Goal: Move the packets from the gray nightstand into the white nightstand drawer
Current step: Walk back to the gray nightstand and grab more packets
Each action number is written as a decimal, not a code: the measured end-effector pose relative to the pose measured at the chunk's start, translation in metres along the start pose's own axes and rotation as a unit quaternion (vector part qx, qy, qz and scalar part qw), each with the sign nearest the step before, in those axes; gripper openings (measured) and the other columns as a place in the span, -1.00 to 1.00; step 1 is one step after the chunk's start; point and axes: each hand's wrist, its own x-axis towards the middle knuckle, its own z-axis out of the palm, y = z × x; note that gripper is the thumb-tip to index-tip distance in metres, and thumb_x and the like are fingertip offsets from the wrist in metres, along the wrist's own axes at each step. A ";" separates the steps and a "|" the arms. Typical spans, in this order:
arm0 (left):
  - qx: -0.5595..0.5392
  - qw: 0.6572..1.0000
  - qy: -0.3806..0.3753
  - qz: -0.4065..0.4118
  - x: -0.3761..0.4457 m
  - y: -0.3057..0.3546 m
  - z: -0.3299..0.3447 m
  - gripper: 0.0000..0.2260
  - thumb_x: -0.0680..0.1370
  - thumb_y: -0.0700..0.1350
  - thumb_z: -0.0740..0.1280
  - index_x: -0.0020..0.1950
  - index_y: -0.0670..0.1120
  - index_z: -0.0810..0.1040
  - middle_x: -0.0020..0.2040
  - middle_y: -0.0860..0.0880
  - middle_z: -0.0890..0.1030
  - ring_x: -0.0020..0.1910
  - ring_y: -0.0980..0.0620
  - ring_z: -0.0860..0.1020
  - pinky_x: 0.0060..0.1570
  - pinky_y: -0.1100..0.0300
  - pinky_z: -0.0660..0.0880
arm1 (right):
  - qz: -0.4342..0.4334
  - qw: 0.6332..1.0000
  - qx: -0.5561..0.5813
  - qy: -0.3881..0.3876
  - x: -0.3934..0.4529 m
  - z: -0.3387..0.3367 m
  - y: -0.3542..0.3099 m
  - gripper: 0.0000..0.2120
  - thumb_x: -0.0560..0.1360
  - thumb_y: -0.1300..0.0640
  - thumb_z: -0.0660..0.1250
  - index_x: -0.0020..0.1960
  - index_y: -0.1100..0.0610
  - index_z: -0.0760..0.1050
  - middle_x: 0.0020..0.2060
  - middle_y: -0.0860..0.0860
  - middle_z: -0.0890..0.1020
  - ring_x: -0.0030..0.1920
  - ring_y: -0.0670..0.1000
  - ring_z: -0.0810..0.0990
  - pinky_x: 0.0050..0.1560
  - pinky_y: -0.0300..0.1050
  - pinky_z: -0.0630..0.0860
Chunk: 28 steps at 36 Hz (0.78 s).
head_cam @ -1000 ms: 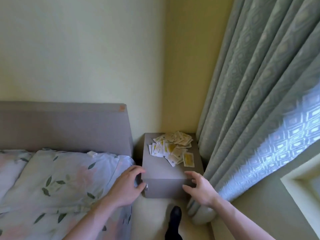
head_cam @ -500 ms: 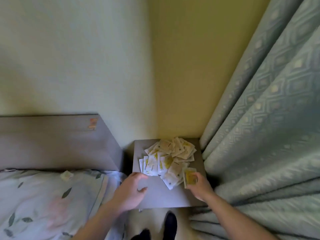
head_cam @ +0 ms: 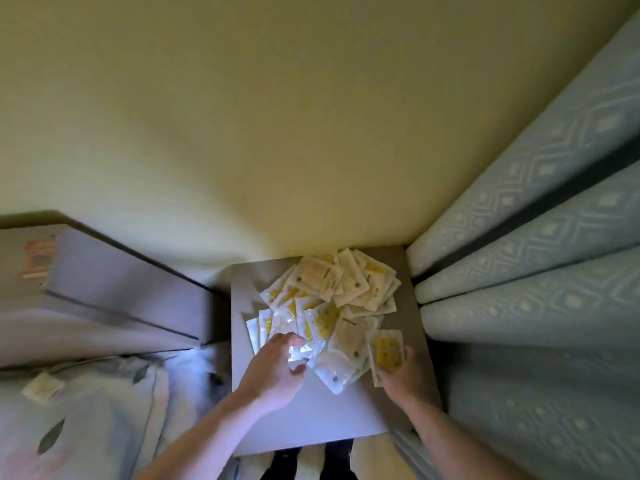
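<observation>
Since a second ago I've brought both hands from the front of the gray nightstand [head_cam: 346, 417] up onto its top: my left hand [head_cam: 273, 372] pinches a packet at the near-left of the packets [head_cam: 332, 306], my right hand [head_cam: 403, 374] grips a yellow packet [head_cam: 386, 351]. Gathering has begun; no print is legible

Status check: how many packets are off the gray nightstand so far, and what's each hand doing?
None look moved: the pile of packets covers the gray nightstand. In hand: the left hand pinches a shiny packet at the pile's near edge; the right hand grips a yellow packet. Left: the whole pile; the white nightstand drawer is out of view.
</observation>
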 end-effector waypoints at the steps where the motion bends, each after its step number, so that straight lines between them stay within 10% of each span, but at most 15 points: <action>1: 0.000 1.000 -0.001 0.000 0.006 -0.002 0.003 -0.69 0.56 -0.03 0.37 0.30 0.16 0.49 0.27 0.21 0.47 0.17 0.19 0.53 0.20 0.25 0.48 | 0.006 1.000 -0.008 0.017 0.006 0.008 0.002 -0.29 0.43 -0.10 0.54 0.45 0.13 0.35 0.25 0.14 0.56 0.18 0.17 0.59 0.05 -0.09 0.52; 9: 0.013 1.000 -0.013 -0.008 0.028 -0.020 0.017 -0.69 0.54 -0.02 0.35 0.29 0.14 0.50 0.27 0.21 0.48 0.19 0.18 0.53 0.16 0.28 0.49 | 0.058 0.996 0.066 0.011 0.033 0.044 0.019 -0.25 0.09 0.00 0.72 0.15 0.11 0.43 0.04 0.14 0.65 -0.08 0.17 0.64 -0.24 -0.13 0.42; 18: 0.023 0.999 0.006 -0.026 0.044 -0.012 0.011 -0.70 0.53 -0.06 0.36 0.24 0.16 0.50 0.26 0.17 0.49 0.15 0.14 0.55 0.16 0.21 0.50 | 0.037 0.978 0.204 0.017 0.016 0.051 0.024 -0.91 0.49 0.12 0.50 -0.04 0.12 0.66 -0.19 -0.01 0.72 -0.17 0.01 0.68 -0.28 -0.16 0.46; 28: 0.064 0.994 0.071 -0.056 0.073 -0.003 0.020 -0.46 0.52 -0.02 0.40 0.46 0.06 0.31 0.39 0.09 0.37 0.14 0.02 0.56 0.02 0.10 0.53 | 0.031 0.963 0.269 0.015 0.034 0.073 -0.010 -0.85 0.44 0.19 0.55 -0.16 0.11 0.57 -0.27 0.03 0.68 -0.26 0.05 0.64 -0.30 -0.14 0.52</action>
